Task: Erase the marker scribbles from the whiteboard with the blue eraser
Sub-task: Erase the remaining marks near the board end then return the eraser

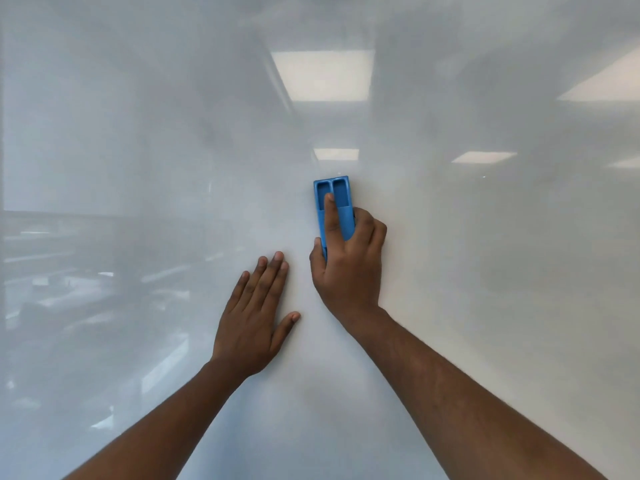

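The whiteboard [485,271] fills the whole view, glossy and pale, and I see no marker scribbles on it. The blue eraser [341,199] stands upright against the board near the middle. My right hand [349,268] grips it from below: the thumb on its left edge, the index finger laid along its back, the other fingers curled round its right side. My left hand [258,320] lies flat on the board just below and left of the eraser, fingers straight and together, thumb spread toward the right hand.
Ceiling lights [322,76] and dim room furniture [69,271] are mirrored in the board's surface. A faint vertical seam or edge [2,133] runs down the far left.
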`<state>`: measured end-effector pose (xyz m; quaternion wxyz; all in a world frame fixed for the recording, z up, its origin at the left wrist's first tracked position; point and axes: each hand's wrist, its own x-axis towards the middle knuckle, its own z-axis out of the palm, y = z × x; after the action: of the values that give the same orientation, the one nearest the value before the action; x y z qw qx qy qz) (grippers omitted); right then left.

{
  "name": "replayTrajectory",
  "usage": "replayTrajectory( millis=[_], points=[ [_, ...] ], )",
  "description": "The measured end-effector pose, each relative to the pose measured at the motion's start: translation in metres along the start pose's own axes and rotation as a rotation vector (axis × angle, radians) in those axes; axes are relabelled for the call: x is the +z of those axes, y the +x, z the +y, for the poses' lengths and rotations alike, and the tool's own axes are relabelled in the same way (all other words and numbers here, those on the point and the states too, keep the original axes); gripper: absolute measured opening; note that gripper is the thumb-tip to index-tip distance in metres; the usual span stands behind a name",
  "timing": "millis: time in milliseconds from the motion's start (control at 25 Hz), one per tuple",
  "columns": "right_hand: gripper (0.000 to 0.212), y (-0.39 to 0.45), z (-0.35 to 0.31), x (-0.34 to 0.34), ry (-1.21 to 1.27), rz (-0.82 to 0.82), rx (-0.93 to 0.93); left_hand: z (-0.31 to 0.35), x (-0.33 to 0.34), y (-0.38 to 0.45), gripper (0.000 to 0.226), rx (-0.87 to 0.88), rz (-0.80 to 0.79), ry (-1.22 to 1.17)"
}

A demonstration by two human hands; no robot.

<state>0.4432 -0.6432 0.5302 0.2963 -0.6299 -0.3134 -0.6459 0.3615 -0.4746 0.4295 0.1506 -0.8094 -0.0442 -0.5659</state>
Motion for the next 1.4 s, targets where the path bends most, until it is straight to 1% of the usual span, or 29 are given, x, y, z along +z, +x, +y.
replayTrajectory(
  millis=[160, 240, 360, 440, 480, 520, 600, 680, 760, 840, 920, 1000, 1040, 1120, 1240, 1280, 1400],
  points=[
    [0.061, -0.024, -0.076, 0.036, -0.03, -0.047, -0.194, -0.042, -0.009, -0.031, 0.073, -0.08, -0.027, -0.08],
    [0.061, -0.031, -0.096, 0.048, -0.036, -0.07, -0.231, -0.064, -0.017, -0.046, 0.07, -0.17, -0.058, -0.155],
    [0.062, -0.034, -0.116, 0.051, -0.044, -0.122, -0.293, -0.09, -0.037, -0.068, 0.066, -0.299, -0.149, -0.269],
    [0.063, -0.042, -0.126, 0.049, -0.003, -0.203, -0.416, -0.091, -0.051, -0.074, 0.066, -0.369, -0.167, -0.333],
    [0.064, -0.049, -0.131, 0.047, 0.042, -0.263, -0.447, -0.088, -0.057, -0.073, 0.066, -0.408, -0.165, -0.366],
    [0.066, -0.057, -0.138, 0.044, 0.104, -0.325, -0.414, -0.084, -0.064, -0.074, 0.067, -0.455, -0.163, -0.404],
    [0.069, -0.068, -0.155, 0.039, 0.291, -0.412, -0.234, -0.08, -0.079, -0.076, 0.067, -0.556, -0.146, -0.489],
    [0.071, -0.072, -0.171, 0.041, 0.48, -0.457, -0.093, -0.08, -0.092, -0.077, 0.069, -0.62, -0.124, -0.574],
    [0.075, -0.071, -0.184, 0.046, 0.62, -0.472, 0.033, -0.081, -0.103, -0.076, 0.072, -0.643, -0.096, -0.65],
    [0.079, -0.073, -0.202, 0.053, 0.788, -0.494, 0.183, -0.084, -0.111, -0.075, 0.071, -0.689, -0.035, -0.702],
    [0.084, -0.082, -0.22, 0.058, 0.933, -0.556, 0.26, -0.088, -0.114, -0.075, 0.061, -0.773, 0.063, -0.762],
    [0.083, -0.093, -0.235, 0.063, 1.047, -0.597, 0.263, -0.095, -0.115, -0.079, 0.06, -0.892, 0.151, -0.81],
    [0.079, -0.097, -0.24, 0.067, 1.103, -0.604, 0.255, -0.099, -0.115, -0.083, 0.061, -0.953, 0.175, -0.829],
    [0.067, -0.107, -0.251, 0.075, 1.219, -0.633, 0.241, -0.108, -0.116, -0.094, 0.062, -1.044, 0.196, -0.847],
    [0.056, -0.127, -0.265, 0.088, 1.353, -0.74, 0.226, -0.119, -0.119, -0.118, 0.06, -1.152, 0.204, -0.796],
    [0.056, -0.137, -0.271, 0.092, 1.359, -0.782, 0.205, -0.121, -0.121, -0.128, 0.059, -1.194, 0.209, -0.77],
    [0.067, -0.169, -0.291, 0.099, 1.313, -0.886, 0.138, -0.125, -0.128, -0.162, 0.059, -1.318, 0.222, -0.754]
  ],
)
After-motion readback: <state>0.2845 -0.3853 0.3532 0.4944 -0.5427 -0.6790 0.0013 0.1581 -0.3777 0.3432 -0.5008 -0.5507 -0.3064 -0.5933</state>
